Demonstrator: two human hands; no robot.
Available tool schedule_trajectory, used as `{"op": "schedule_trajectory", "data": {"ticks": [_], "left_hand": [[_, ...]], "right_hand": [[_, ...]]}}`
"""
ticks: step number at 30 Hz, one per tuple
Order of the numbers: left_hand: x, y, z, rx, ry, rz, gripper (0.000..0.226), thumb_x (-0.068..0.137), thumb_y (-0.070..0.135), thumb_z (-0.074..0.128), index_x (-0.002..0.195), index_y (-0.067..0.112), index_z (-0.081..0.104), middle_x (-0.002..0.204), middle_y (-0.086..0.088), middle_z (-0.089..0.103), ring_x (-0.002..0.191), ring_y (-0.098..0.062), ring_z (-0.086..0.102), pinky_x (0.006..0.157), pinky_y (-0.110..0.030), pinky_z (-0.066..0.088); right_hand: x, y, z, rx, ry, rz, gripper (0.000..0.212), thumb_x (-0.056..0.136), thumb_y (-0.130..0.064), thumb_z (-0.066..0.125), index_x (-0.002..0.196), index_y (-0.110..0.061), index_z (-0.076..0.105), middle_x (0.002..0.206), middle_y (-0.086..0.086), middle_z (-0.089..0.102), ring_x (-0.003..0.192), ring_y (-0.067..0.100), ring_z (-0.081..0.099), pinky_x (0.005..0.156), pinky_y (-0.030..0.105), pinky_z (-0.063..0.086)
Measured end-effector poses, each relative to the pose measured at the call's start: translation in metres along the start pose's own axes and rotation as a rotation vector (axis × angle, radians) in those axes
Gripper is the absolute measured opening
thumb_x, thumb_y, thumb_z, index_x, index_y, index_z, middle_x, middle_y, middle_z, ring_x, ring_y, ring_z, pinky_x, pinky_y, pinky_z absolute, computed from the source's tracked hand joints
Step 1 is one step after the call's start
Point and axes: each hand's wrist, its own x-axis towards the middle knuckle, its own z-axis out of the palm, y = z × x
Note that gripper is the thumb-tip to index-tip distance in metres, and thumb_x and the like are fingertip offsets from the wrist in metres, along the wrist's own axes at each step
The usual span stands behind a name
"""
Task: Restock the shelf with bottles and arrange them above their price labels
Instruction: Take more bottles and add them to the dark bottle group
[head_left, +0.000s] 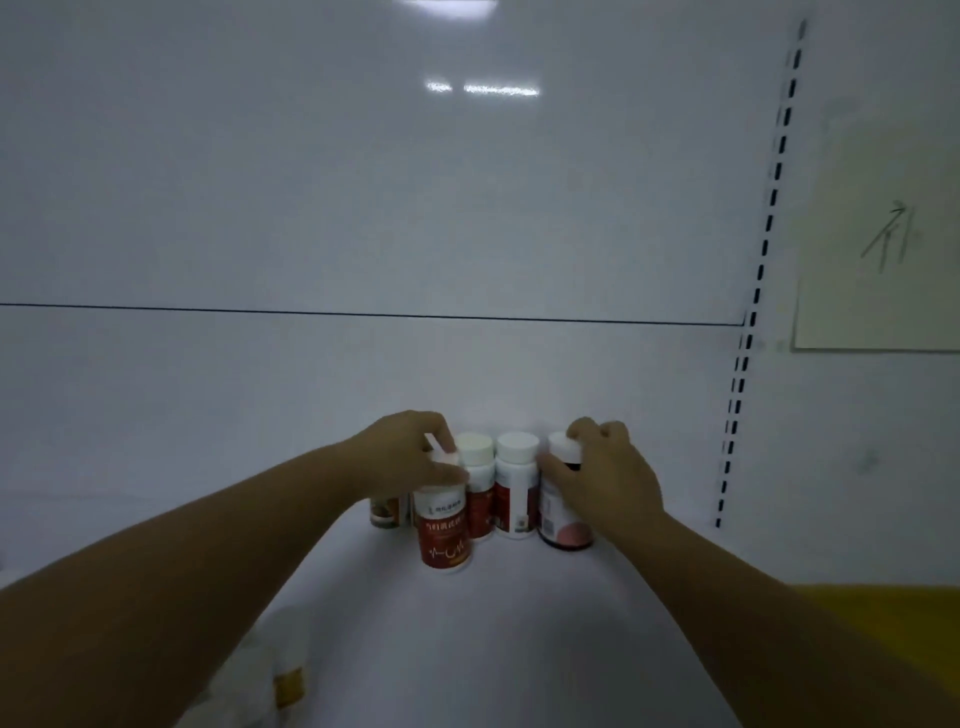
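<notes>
Five bottles cluster mid-shelf (493, 649), open white surface either side. The left hand (410, 457) grips the front red-labelled bottle (443, 535); the right hand (602, 483) clasps the dark bottle (563, 525).

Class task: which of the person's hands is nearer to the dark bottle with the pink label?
Right. The right hand grips the dark bottle at its white cap, while the left hand is apart from it, holding the front red bottle beyond two other bottles.
</notes>
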Motion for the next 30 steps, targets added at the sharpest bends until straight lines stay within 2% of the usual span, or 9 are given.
{"op": "schedule_trajectory", "data": {"ticks": [5,9,11,15,16,22,24,26,30], "left_hand": [[-0.003,0.006,0.009,-0.067,0.059,-0.073,0.04,0.08,0.032,0.072,0.115,0.02,0.057,0.115,-0.003,0.057,0.1,-0.02,0.058,0.083,-0.03,0.055],[-0.016,0.009,-0.012,-0.137,0.168,-0.041,0.041,0.086,0.032,0.065,0.122,0.014,0.059,0.124,-0.007,0.059,0.104,-0.022,0.059,0.088,-0.035,0.054],[-0.033,0.011,-0.033,-0.237,0.207,-0.006,0.04,0.09,0.032,0.06,0.124,0.012,0.059,0.123,-0.008,0.06,0.105,-0.024,0.06,0.089,-0.04,0.055],[-0.084,0.01,-0.086,-0.417,0.233,0.055,0.027,0.093,0.026,0.055,0.116,0.014,0.063,0.113,-0.003,0.064,0.096,-0.017,0.063,0.075,-0.031,0.057],[-0.099,0.007,-0.098,-0.457,0.239,0.058,0.025,0.093,0.026,0.054,0.114,0.015,0.064,0.111,-0.003,0.065,0.095,-0.016,0.064,0.073,-0.03,0.057],[-0.183,-0.033,-0.149,-0.526,0.323,0.054,0.025,0.089,0.027,0.061,0.11,0.012,0.066,0.104,-0.005,0.07,0.093,-0.018,0.068,0.074,-0.029,0.058],[-0.209,-0.048,-0.163,-0.535,0.387,0.025,0.03,0.086,0.026,0.066,0.111,0.01,0.065,0.104,-0.006,0.07,0.093,-0.018,0.068,0.074,-0.03,0.058],[-0.232,-0.065,-0.175,-0.557,0.453,-0.008,0.03,0.084,0.025,0.068,0.109,0.009,0.064,0.103,-0.005,0.069,0.092,-0.018,0.068,0.072,-0.03,0.059],[-0.262,-0.09,-0.187,-0.597,0.542,-0.017,0.025,0.084,0.024,0.068,0.105,0.011,0.065,0.101,-0.002,0.067,0.087,-0.013,0.066,0.061,-0.022,0.056]], "right_hand": [[0.004,0.008,0.006,0.312,0.064,0.078,0.04,0.079,-0.047,0.065,0.106,-0.024,0.048,0.102,0.003,0.058,0.088,0.022,0.056,0.069,0.029,0.043],[-0.007,0.01,-0.02,0.763,0.163,0.156,0.057,0.073,-0.029,0.079,0.117,-0.023,0.043,0.103,-0.002,0.057,0.094,0.021,0.06,0.083,0.036,0.052],[-0.011,-0.007,-0.037,0.947,0.151,0.199,0.052,0.075,-0.026,0.077,0.115,-0.022,0.045,0.1,-0.001,0.06,0.091,0.021,0.062,0.084,0.039,0.053],[-0.024,-0.076,-0.065,1.426,-0.093,0.2,0.006,0.091,-0.022,0.057,0.094,-0.017,0.057,0.081,0.008,0.062,0.059,0.019,0.063,0.056,0.034,0.057],[-0.03,-0.096,-0.068,1.482,-0.148,0.165,0.007,0.092,-0.021,0.052,0.09,-0.017,0.058,0.076,0.008,0.061,0.053,0.018,0.063,0.052,0.03,0.055],[-0.083,-0.212,-0.062,1.397,-0.371,-0.09,0.018,0.086,-0.038,0.058,0.083,-0.021,0.062,0.072,0.004,0.065,0.062,0.021,0.062,0.067,0.036,0.052],[-0.103,-0.244,-0.061,1.314,-0.399,-0.203,0.036,0.074,-0.048,0.061,0.093,-0.018,0.062,0.082,0.007,0.067,0.072,0.023,0.065,0.071,0.039,0.054],[-0.12,-0.272,-0.061,1.273,-0.42,-0.237,0.053,0.064,-0.051,0.063,0.101,-0.014,0.06,0.092,0.011,0.069,0.078,0.024,0.067,0.073,0.041,0.057],[-0.138,-0.309,-0.06,1.267,-0.415,-0.229,0.051,0.063,-0.046,0.068,0.102,-0.014,0.063,0.091,0.005,0.072,0.074,0.018,0.07,0.067,0.034,0.056]]}}
